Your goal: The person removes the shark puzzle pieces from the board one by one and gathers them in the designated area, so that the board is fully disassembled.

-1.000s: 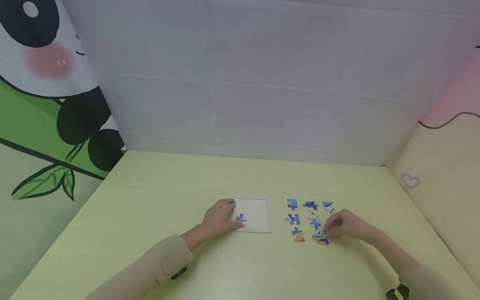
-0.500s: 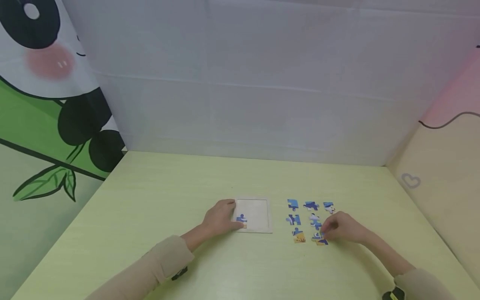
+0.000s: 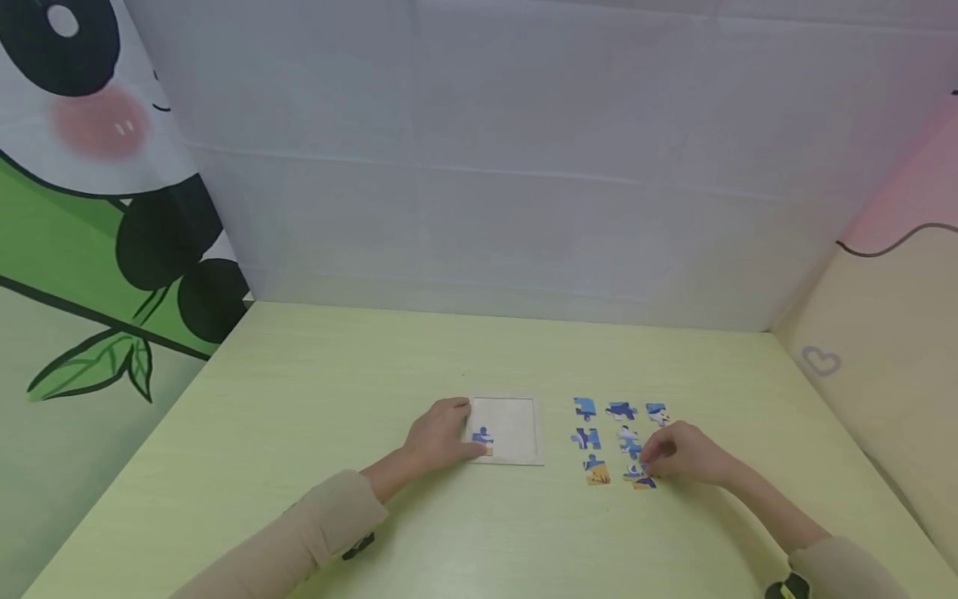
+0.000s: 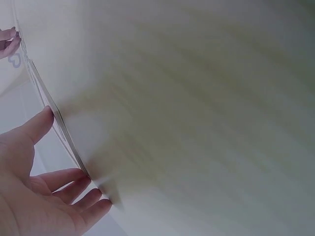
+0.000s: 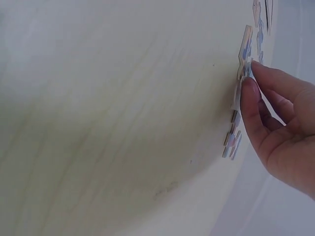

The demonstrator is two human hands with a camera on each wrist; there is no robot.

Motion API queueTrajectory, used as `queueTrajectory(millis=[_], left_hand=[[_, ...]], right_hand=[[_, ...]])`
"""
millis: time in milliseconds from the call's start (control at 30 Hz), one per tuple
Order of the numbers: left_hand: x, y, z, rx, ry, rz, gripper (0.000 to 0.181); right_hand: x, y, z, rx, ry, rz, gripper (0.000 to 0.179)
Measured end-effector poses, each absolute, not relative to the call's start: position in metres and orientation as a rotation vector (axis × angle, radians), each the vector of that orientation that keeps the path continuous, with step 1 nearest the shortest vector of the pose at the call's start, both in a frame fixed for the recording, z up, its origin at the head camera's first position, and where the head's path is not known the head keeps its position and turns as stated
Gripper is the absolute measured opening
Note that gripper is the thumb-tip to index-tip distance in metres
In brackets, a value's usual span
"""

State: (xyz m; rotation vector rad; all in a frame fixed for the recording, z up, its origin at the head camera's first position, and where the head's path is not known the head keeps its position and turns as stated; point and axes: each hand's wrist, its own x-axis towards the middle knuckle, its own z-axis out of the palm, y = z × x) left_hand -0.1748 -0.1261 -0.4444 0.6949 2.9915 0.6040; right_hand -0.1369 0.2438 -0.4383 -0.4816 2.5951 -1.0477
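Observation:
A shallow square puzzle tray lies mid-table in the head view. My left hand holds its left side, thumb by the lower corner and fingers by the upper one. Inside that corner sits a blue puzzle piece, partly under the thumb. To the right, my right hand pinches a blue-and-white puzzle piece between thumb and forefinger, low over the table; the fingertips cover part of it. It overlaps a blue-and-yellow piece. In the right wrist view, pieces lie beside the fingertips.
Several more pieces lie in rough rows between tray and right hand, among them a blue corner piece and a sandy yellow one. A pale wall sheet rises behind the yellow-green table; printed panels flank it.
My right hand has shifted slightly left and away from me with its fingertips still at the blue-and-white puzzle piece. The left hand and tray stay in place.

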Motion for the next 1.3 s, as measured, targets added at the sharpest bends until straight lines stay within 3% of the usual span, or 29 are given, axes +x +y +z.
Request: queueTrajectory(millis=[400, 633, 867, 1300], left_hand=[[-0.176, -0.126, -0.445, 0.712, 2.991, 0.601, 0.061], [-0.179, -0.124, -0.443, 0.714, 2.979, 0.607, 0.046], [-0.181, -0.123, -0.441, 0.706, 2.968, 0.600, 0.065], [-0.181, -0.130, -0.437, 0.778, 2.898, 0.581, 0.071]], right_hand=[[-0.161, 0.197, -0.421, -0.670, 2.642, -1.095, 0.011], [-0.181, 0.146, -0.426, -0.795, 2.613, -1.150, 0.015], [-0.187, 0.096, -0.429, -0.791, 2.566, -1.191, 0.020], [-0.198, 0.057, -0.450, -0.746, 2.543, -1.197, 0.028]])
